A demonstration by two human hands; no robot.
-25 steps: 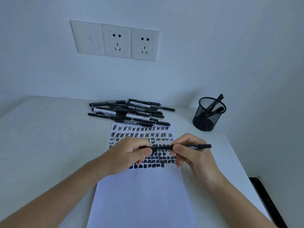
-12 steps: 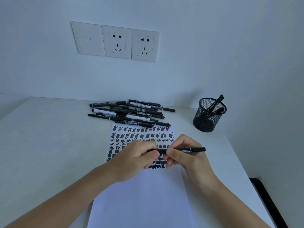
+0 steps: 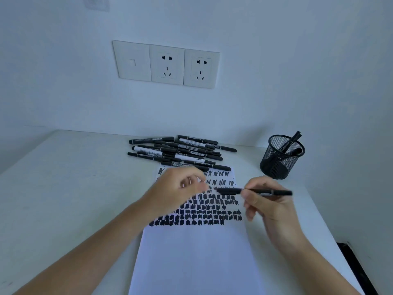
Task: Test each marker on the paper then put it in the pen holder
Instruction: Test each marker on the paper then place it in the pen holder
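Fingers (image 3: 252, 201) of the right hand (image 3: 270, 207) are pinched around a slim black marker (image 3: 255, 191), which I see held level above the paper (image 3: 191, 252), one end pointing toward the left hand (image 3: 178, 188). The right forearm enters from the near right corner of the table (image 3: 63, 188), wrist slightly bent, remaining fingers curled beneath the barrel.

The left hand hovers over the far left part of the paper, knuckles up, fingers loosely curled. It is motion-blurred; I cannot tell whether it holds anything. Its forearm runs from the near left corner.

The paper is a flat white sheet lying on the table near the near edge. Its far half carries rows of black zigzag strokes and dense black blocks; the near half is blank.

A loose pile of markers (image 3: 180, 152), black and white cylindrical barrels, lies just beyond the paper's far edge, toward the back edge.

The pen holder (image 3: 280, 158) is a round black wire-mesh cup, upright near the far right corner, with markers leaning inside.

Three white socket plates (image 3: 165, 63) are mounted on the wall behind.
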